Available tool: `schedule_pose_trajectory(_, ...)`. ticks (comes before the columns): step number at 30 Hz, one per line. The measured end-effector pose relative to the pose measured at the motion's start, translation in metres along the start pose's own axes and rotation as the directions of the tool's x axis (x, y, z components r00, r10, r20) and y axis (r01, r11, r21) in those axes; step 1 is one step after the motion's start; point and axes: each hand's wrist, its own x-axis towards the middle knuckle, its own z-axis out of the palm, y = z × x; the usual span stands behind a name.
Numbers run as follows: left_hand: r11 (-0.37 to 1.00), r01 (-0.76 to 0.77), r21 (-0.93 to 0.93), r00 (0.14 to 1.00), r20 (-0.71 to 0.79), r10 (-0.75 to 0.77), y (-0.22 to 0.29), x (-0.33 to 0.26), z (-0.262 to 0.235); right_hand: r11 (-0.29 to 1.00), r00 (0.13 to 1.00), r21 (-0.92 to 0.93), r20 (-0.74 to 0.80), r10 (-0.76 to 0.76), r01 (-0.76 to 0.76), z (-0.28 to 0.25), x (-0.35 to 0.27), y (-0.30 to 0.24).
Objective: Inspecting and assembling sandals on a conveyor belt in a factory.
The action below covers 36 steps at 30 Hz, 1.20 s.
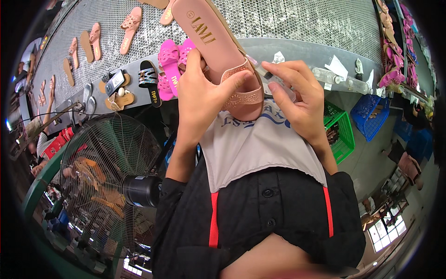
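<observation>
A pink slide sandal [209,35] with a studded strap is tilted in front of me, its heel toward the conveyor and its toe toward my apron [260,149]. My left hand [197,95] is closed round its left side, the thumb on the strap. My right hand [302,95] is curled at the sandal's right edge, index finger and thumb round a clear plastic bottle [261,69] with a narrow tip near the sole edge. My fingers partly hide the bottle. Beside my left hand lie bright magenta sandals [168,58] on the metal ledge [283,44].
Pink sandals [131,28] lie on the meshed conveyor [297,18]. A black sandal [148,79] is on the ledge at left; clear bottles [325,74] lie at right. A large fan [109,186] stands left. Green [341,139] and blue baskets [369,116] are at right.
</observation>
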Motion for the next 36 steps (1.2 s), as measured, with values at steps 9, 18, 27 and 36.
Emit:
schedule_pose_trajectory(9, 0.998, -0.038, 0.054, 0.997, -0.061, 0.042, 0.004, -0.002, 0.002, 0.963, 0.988, -0.243, -0.063, -0.14, 0.12, 0.006, 0.0, -0.01)
schedule_pose_trajectory(18, 0.999, -0.045, 0.028, 0.998, -0.048, 0.047, 0.001, -0.002, 0.002, 0.963, 0.992, -0.255, -0.074, -0.106, 0.083, 0.005, -0.001, -0.009)
schedule_pose_trajectory(27, 0.999, -0.032, -0.016, 0.998, -0.047, 0.031, 0.0, -0.001, 0.001, 0.968, 0.995, -0.248, -0.075, -0.07, 0.049, 0.005, -0.001, -0.011)
schedule_pose_trajectory(36, 1.0, -0.026, -0.008, 0.999, -0.045, 0.026, 0.0, -0.001, 0.001, 0.962, 0.996, -0.27, -0.065, -0.061, 0.041, 0.002, -0.003, -0.013)
